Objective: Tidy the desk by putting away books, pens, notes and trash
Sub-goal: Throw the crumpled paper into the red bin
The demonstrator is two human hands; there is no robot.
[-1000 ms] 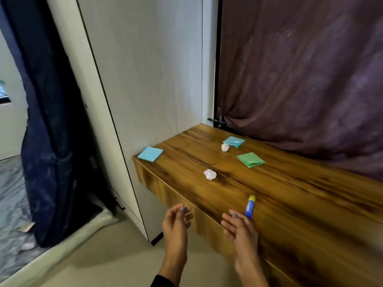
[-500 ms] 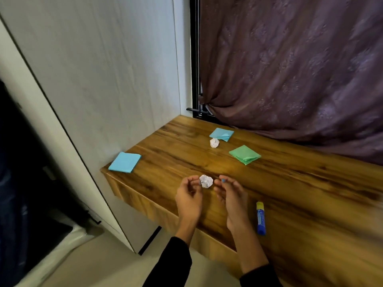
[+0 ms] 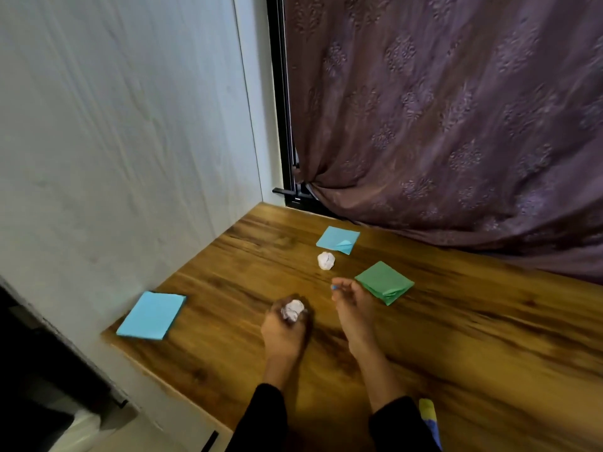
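- Head view: the left hand is over the wooden counter, its fingers curled round a crumpled white paper ball.
- The right hand reaches forward just beside it, fingers loosely bent and holding nothing, its fingertips near the edge of a green stack of notes.
- A second paper ball lies on the counter beyond the hands, just in front of a blue stack of notes with one curled corner.
- Another blue note pad lies at the counter's left edge, against the pale wall panel.
- A blue stick with a yellow cap lies at the bottom edge, partly behind the right sleeve.
- A purple patterned curtain hangs behind the counter.
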